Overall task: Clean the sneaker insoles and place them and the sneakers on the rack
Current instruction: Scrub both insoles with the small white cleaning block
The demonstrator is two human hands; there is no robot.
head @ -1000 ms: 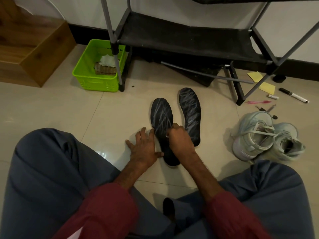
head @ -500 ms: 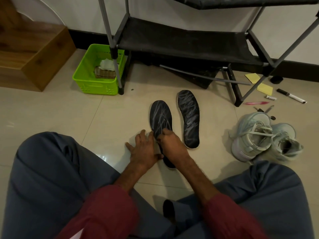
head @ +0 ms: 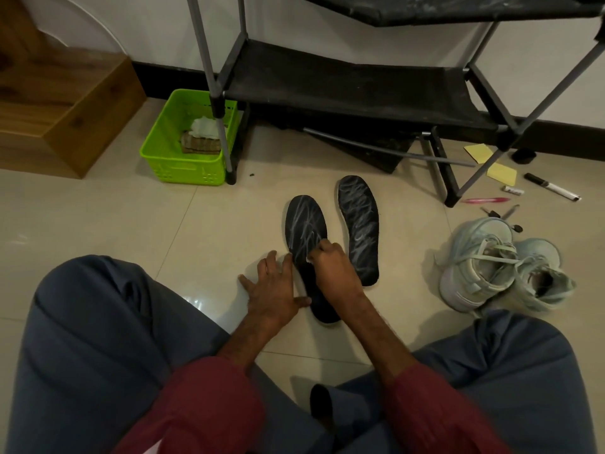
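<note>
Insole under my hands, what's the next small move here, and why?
Probably push the right hand, curled round a white scrap, forward toward the toe. The insole shows pale streaks ahead of that hand, its heel end looks dark, and the left hand lies flat beside it, thumb on its edge.

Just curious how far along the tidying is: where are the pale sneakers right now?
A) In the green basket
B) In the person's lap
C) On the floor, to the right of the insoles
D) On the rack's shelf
C: both sneakers sit on the tiled floor, to the right of the two dark insoles and in front of the rack, not on it.
</note>
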